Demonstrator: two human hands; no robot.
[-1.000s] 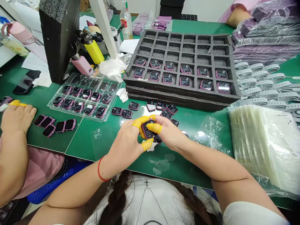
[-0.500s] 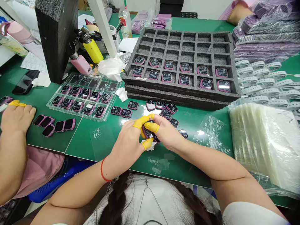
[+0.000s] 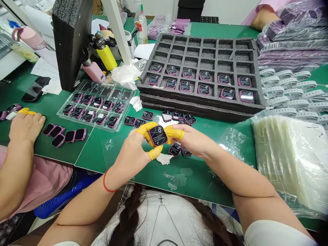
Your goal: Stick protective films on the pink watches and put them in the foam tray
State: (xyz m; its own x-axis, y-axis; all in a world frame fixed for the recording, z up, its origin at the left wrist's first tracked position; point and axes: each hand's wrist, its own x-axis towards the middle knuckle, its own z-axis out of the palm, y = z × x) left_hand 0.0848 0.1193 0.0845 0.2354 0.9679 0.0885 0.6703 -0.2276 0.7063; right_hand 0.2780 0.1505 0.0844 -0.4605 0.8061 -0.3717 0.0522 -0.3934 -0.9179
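Note:
My left hand [image 3: 135,147], in yellow finger cots, grips a smartwatch body [image 3: 158,135] by its left and lower edges. Its dark face, covered by a printed film, is turned up towards me. My right hand [image 3: 188,136], also in yellow finger cots, has its fingers pinched together at the watch's right edge. Just below lie two more watch bodies [image 3: 175,149] and a crumpled white wipe [image 3: 164,159]. Behind my hands, several strapless watches [image 3: 177,115] with purple cases rest on the green table [image 3: 143,167].
A black foam tray [image 3: 202,61] on a stack holds watches in its two front rows. Left of it sits a clear plastic tray [image 3: 116,129] of watches. A co-worker's hand [image 3: 25,128] is at far left. Bagged sleeves [image 3: 289,160] and white straps [image 3: 292,89] lie right.
The watch has been turned face up and moved slightly left and up in my left hand. My right thumb and fingers have shifted from over its face to its right edge.

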